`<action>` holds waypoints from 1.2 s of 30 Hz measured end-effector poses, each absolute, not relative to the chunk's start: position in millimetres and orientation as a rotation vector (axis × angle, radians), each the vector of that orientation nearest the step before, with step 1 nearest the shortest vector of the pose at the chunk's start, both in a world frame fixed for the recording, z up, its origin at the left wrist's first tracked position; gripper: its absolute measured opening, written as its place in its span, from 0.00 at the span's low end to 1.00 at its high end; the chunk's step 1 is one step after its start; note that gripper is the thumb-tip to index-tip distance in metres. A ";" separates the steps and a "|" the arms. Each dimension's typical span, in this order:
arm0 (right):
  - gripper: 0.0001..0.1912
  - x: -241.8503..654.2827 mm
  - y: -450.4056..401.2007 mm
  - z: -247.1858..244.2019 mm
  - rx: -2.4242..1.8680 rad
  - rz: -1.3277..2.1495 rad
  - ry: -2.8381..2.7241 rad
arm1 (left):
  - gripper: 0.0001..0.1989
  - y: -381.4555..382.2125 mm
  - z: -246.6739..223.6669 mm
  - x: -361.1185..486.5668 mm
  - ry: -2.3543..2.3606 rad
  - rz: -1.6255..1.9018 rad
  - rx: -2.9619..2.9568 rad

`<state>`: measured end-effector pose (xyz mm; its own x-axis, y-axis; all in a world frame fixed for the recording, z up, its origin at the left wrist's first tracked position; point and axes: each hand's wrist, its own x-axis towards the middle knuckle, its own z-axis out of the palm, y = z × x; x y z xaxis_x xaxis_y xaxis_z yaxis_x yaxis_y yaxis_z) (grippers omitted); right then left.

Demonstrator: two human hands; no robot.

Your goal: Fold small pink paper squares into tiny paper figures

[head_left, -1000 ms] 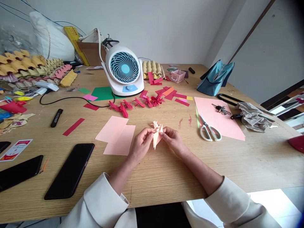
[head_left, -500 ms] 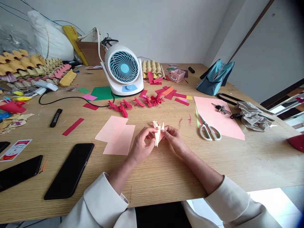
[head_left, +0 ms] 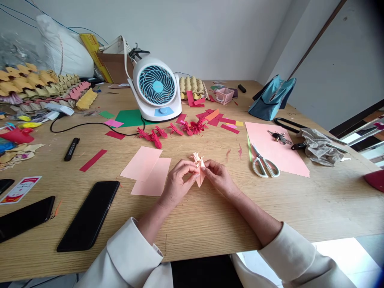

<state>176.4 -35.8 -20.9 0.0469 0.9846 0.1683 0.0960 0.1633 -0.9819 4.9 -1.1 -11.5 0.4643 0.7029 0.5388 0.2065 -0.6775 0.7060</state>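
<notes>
A small pale pink paper piece (head_left: pixel 201 179), folded to a point at the bottom and frilled at the top, is held between both hands just above the table. My left hand (head_left: pixel 180 181) pinches its left side with thumb and fingertips. On its right side, my right hand (head_left: pixel 220 176) grips it between thumb and forefinger. Two flat pale pink sheets (head_left: pixel 153 178) overlap on the table left of my left hand. Beyond the hands lies a row of red folded paper pieces (head_left: pixel 175 129). Part of the held paper is hidden by my fingers.
White-handled scissors (head_left: pixel 265 164) and keys (head_left: pixel 281 137) rest on a large pink sheet (head_left: pixel 294 162) at right. A white fan (head_left: pixel 157 90) stands at the back. Black phones (head_left: pixel 90 214) and a marker (head_left: pixel 71 149) lie at left. A blue bag (head_left: pixel 270 100) stands back right.
The paper's pointed flaps have come together into one narrower point, and the piece has shifted slightly right. Both hands keep their pinch on it, with the left fingers closer to its middle.
</notes>
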 end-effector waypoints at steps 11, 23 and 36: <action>0.20 177.3 -37.6 -19.5 -1.176 0.991 -1.374 | 0.04 5.8 -9.0 1.0 0.702 1.115 2.101; 0.21 177.7 -39.7 -18.0 -1.212 0.945 -1.468 | 0.04 8.0 -13.3 -1.5 0.679 1.096 2.176; 0.17 178.2 -38.7 -23.9 -1.250 0.903 -1.563 | 0.02 6.3 -15.9 1.2 0.830 0.990 1.995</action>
